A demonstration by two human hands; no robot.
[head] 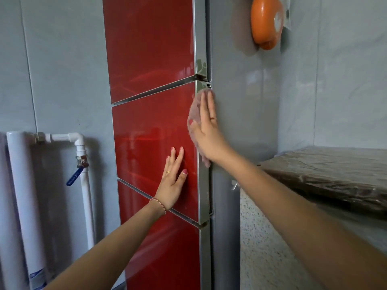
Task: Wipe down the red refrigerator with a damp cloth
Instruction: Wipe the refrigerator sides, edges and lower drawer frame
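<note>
The red refrigerator [150,49] stands tall in front of me, with three glossy red door panels and a grey metal side. My right hand [206,130] presses a pinkish cloth [193,110] flat against the right edge of the middle door, where the red front meets the grey side, just under the hinge. The cloth shows around the fingers and below the wrist. My left hand [173,181] lies flat, fingers spread, on the lower part of the middle red panel and holds nothing.
White pipes [21,185] with a blue-handled valve [75,174] run along the grey tiled wall at left. An orange object [266,24] hangs on the fridge's grey side at upper right. A dark slab wrapped in plastic [326,170] juts out at right above a speckled surface.
</note>
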